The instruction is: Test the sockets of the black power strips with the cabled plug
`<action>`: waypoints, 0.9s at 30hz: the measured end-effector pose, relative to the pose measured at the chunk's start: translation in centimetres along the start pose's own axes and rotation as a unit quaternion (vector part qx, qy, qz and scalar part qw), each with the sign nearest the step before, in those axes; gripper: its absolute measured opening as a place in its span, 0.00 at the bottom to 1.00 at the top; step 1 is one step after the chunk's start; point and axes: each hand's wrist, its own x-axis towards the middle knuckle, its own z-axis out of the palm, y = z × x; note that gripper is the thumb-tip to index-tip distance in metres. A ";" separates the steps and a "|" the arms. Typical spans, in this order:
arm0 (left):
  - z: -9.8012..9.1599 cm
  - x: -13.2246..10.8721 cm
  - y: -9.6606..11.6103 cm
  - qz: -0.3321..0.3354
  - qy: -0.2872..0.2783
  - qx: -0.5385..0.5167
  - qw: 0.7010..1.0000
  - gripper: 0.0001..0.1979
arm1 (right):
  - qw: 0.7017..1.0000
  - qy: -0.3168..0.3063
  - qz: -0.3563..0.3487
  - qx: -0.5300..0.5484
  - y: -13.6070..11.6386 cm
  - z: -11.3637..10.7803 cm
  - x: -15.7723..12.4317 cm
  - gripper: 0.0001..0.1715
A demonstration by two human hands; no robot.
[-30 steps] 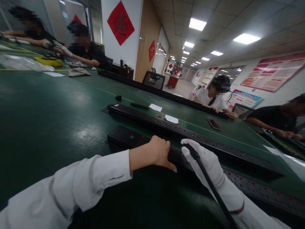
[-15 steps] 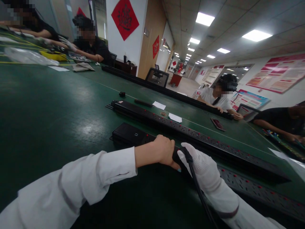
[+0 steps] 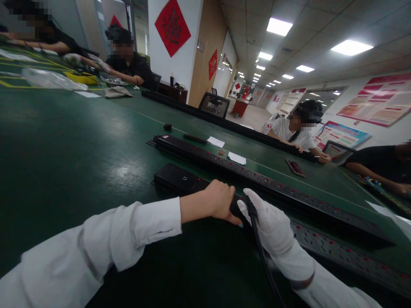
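A long black power strip with red indicator dots lies across the green table in front of me. My bare left hand is wrapped over it near the boxy end, thumb on the near side. In my white-gloved right hand is a black power plug, pressed against the strip's socket face just right of my left hand. Its thick black cord runs down toward me. How far the plug sits in a socket is hidden by my fingers. A second similar power strip lies parallel just beyond.
Paper slips, a small black part and a phone lie past the strips. Another long black strip runs along the far edge, where a person in white holds its right end. Other people work at left and right.
My view has shifted slightly, moving the scene a little to the right. Both hands keep their grips on the strip and plug, with hardly any motion.
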 end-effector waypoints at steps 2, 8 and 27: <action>0.6 0.0 -0.2 0.006 0.024 0.001 1.000 0.41 | 1.000 0.000 -0.004 0.006 0.0 -0.1 -0.1 0.22; 2.4 -0.1 -0.7 0.016 0.100 0.007 0.995 0.42 | 1.000 0.024 0.005 -0.007 -0.1 -0.2 -0.1 0.23; 2.4 -0.9 -0.6 0.024 0.131 0.037 0.990 0.40 | 1.000 0.013 -0.020 -0.008 0.1 0.4 -0.2 0.25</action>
